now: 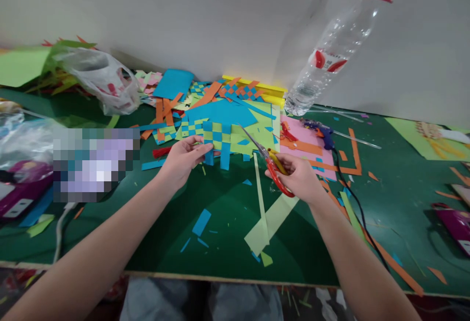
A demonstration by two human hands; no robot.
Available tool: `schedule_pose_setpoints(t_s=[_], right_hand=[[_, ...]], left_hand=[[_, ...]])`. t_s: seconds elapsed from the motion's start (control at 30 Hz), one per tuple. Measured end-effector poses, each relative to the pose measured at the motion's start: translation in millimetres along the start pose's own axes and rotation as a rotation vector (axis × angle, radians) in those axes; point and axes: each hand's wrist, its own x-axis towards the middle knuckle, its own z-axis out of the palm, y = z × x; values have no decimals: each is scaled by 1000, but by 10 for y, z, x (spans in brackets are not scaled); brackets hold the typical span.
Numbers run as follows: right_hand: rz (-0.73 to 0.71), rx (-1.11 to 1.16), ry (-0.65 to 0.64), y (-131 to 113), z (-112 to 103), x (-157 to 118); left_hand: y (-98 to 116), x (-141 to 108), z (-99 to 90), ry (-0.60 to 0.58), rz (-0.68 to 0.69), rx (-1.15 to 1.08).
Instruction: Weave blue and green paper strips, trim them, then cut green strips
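Observation:
Between the thumb and fingers of my left hand (187, 158) is a small woven paper piece (217, 136) in blue and light green checks, with loose blue strip ends hanging below. My right hand (293, 171) grips scissors (273, 164) with red and yellow handles; the blades point up and left towards the woven piece, apart from it. Whether the blades are parted is hard to see. Behind the woven piece lie blue paper (220, 112) and light green sheets (262, 137). A red tassel (161, 152) lies left of my left hand.
A tall plastic bottle (330, 49) stands at the back right, near a blue glue gun (319, 132) with a black cord. A blurred-out device (99, 164) and a plastic bag (106, 83) are on the left. Paper scraps and a pale green strip (270, 223) lie in front.

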Motion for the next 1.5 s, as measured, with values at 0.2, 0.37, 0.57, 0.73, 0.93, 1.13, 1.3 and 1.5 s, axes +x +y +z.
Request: schedule_pose_setpoints(t_s=[0.2, 0.37, 0.57, 0.73, 0.93, 1.13, 1.3, 1.5], right_hand=[[-85, 78, 114, 53, -17, 15], [-78, -125, 26, 44, -87, -14], [-22, -218, -34, 85, -59, -7], [-30, -204, -76, 78, -15, 3], [16, -129, -111, 63, -9, 2], [-1, -104, -105, 83, -12, 10], [19, -82, -116, 79, -25, 15], [49, -13, -123, 42, -24, 4]], left_hand=[[-41, 50, -64, 21, 61, -21], [-81, 105, -132, 85, 116, -56], [-81, 126, -134, 140, 150, -44], [-87, 109, -117, 100, 143, -88], [-82, 96, -103, 73, 110, -72], [-68, 63, -71, 43, 73, -75], [-61, 40, -54, 21, 59, -43], [-63, 44, -51, 19, 56, -46]])
